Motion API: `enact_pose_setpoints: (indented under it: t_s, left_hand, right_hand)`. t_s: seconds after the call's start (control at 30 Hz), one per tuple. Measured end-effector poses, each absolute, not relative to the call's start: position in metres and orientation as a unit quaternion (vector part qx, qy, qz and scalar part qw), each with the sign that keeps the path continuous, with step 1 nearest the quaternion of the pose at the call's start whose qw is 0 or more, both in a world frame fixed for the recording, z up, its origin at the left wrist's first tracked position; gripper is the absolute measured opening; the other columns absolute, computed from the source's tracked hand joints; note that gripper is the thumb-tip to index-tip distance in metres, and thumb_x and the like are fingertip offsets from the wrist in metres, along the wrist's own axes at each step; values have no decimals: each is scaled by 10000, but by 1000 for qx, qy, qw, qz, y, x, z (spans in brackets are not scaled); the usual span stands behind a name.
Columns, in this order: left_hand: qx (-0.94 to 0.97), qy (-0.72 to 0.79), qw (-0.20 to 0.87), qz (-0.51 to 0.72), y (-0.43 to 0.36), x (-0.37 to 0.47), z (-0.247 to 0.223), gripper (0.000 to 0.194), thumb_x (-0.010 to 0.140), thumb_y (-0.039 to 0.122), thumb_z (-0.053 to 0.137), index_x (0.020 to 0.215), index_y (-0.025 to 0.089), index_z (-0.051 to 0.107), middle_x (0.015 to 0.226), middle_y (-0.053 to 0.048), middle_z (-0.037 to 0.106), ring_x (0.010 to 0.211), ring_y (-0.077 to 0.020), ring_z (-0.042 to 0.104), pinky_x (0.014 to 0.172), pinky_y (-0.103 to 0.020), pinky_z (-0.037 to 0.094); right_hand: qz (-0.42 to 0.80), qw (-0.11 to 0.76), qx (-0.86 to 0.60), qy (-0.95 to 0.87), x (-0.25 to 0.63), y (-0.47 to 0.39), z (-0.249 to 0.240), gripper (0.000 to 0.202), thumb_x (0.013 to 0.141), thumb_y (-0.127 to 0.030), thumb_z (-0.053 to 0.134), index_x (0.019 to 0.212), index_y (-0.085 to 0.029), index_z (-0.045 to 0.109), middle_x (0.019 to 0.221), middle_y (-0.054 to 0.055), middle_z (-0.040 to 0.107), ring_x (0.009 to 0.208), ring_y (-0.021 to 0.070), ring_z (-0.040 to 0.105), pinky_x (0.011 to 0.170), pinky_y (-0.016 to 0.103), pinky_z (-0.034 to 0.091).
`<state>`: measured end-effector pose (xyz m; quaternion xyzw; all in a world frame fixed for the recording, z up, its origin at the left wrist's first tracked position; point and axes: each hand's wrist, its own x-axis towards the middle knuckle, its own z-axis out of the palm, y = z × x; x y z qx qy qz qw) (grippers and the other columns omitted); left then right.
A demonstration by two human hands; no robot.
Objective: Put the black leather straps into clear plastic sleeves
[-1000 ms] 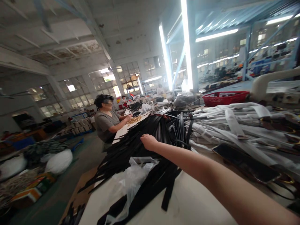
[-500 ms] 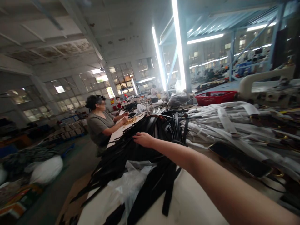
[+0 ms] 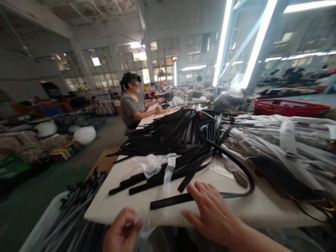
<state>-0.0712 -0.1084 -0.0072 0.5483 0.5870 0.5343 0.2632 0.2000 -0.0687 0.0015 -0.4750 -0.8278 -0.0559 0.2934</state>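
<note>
At the near table edge my left hand (image 3: 123, 229) is closed, its thumb and fingertips pinching a piece of clear plastic film (image 3: 149, 229). My right hand (image 3: 214, 211) reaches over the table with fingers stretched out and thumb apart. Its fingers lie across a single black strap (image 3: 170, 201), which curves back on the right toward the heap. Behind both hands spreads a large heap of black straps (image 3: 168, 134). On the heap's near side lies a crumpled clear plastic wrapper (image 3: 154, 164).
White-wrapped straps (image 3: 265, 134) and a dark phone-like slab (image 3: 283, 178) lie on the right. A red basket (image 3: 291, 108) stands behind them. Below the table's left edge, a bin holds more straps (image 3: 81, 210). A co-worker (image 3: 133, 101) stands at the table's far left side.
My right hand has come back from the heap to the near table edge, and one strap now lies there beneath it. My left hand has entered view with plastic film. The view has turned left.
</note>
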Motion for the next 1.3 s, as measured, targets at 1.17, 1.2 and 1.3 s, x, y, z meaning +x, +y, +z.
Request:
enact_pose_setpoints:
  t_s: [1.17, 1.2, 1.3]
  left_hand:
    - [707, 583, 163, 365, -135, -64, -6, 113, 887, 277, 621, 854, 265, 728, 807, 40, 751, 736, -139, 702, 675, -181, 539]
    - [734, 564, 131, 355, -134, -65, -7, 115, 896, 247, 609, 899, 264, 722, 850, 35, 755, 769, -138, 706, 713, -181, 546]
    - [808, 495, 56, 315, -132, -70, -10, 190, 924, 165, 541, 1038, 239, 674, 934, 2, 745, 840, -142, 706, 785, -204, 557]
  right_hand:
    - [29, 266, -357, -895, 232, -97, 21, 261, 966, -159, 397, 1064, -210, 633, 792, 50, 649, 676, 188, 562, 638, 316, 377]
    - [14, 256, -354, -899, 232, -97, 23, 265, 951, -138, 399, 1047, -210, 635, 772, 44, 641, 661, 187, 551, 634, 319, 366]
    - [-14, 218, -343, -913, 230, -98, 32, 239, 926, -111, 440, 1025, -225, 625, 728, 16, 605, 625, 182, 516, 634, 327, 334]
